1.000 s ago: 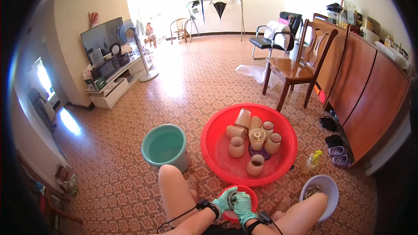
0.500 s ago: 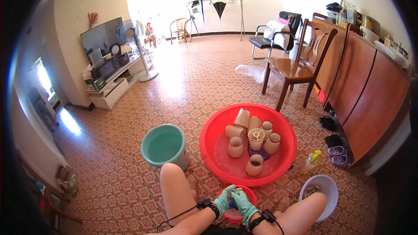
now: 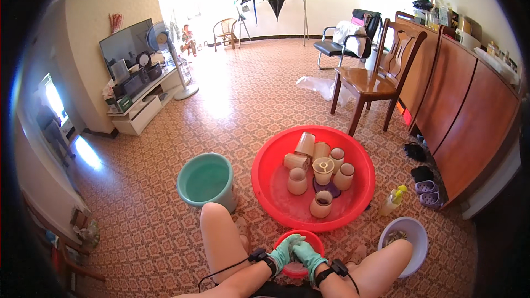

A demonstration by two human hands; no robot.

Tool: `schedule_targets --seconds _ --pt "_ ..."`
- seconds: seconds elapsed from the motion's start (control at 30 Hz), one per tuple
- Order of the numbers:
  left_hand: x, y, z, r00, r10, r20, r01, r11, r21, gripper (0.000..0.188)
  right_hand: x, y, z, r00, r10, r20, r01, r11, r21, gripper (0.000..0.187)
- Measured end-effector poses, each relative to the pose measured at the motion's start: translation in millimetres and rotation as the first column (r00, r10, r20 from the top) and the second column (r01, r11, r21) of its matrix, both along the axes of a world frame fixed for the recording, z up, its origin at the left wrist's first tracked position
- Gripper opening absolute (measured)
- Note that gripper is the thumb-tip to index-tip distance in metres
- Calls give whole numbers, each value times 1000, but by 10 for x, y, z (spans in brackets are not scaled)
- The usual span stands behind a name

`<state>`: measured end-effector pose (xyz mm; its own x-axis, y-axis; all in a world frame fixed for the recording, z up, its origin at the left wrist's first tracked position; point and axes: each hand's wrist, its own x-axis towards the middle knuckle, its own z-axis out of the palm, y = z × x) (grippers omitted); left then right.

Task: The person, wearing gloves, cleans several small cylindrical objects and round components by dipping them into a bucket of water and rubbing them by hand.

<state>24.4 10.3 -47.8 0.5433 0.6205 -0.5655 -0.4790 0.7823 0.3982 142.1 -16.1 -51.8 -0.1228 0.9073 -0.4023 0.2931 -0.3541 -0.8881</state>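
Both of my hands wear mint-green rubber gloves and meet between my knees, over a small red basin (image 3: 317, 241). My left hand (image 3: 284, 248) curls inward against my right hand (image 3: 308, 255), fingers bent and closed. Whatever lies between them is covered by the gloves. Just beyond stands a large red tub (image 3: 276, 201) with a little water in it. Several beige, tapered, cup-like pieces (image 3: 297, 182) stand or lie inside; one spoked piece (image 3: 323, 172) has a ring across its top. Something flat and purple (image 3: 335, 191) shows under them.
A teal bucket (image 3: 224, 193) of water stands at left. To the right are a yellow-topped spray bottle (image 3: 393, 201) and a lavender basin (image 3: 422, 243) holding small pieces. Purple clogs (image 3: 429, 198), a wooden chair (image 3: 367, 85) and cabinets (image 3: 466, 116) lie beyond. A fan (image 3: 187, 91) stands far left.
My hands have shifted slightly over the small basin, and the bit of dark material seen between the gloves before is now covered. The view has tilted down a little.
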Motion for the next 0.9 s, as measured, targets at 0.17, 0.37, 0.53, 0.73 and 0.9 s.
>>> schedule_targets --seconds 0.17,0.37,0.53,0.73,0.9 --pt "94 -35 295 994 -101 37 101 995 4 50 34 -73 -135 758 -388 -525 365 918 -153 21" --pt "-12 -11 -106 997 -73 16 73 996 48 54 -96 -25 304 842 -284 -458 244 959 -147 29" --pt "61 75 -132 984 -79 -160 76 997 -26 54 29 -12 348 695 -398 -599 250 915 -317 27" --pt "-193 164 -520 987 -130 -92 134 990 48 48 143 1 264 852 -431 -298 444 896 -25 29" --pt "-253 34 -532 954 -165 -251 168 986 -9 44 174 -96 193 810 -494 317 257 784 566 23"
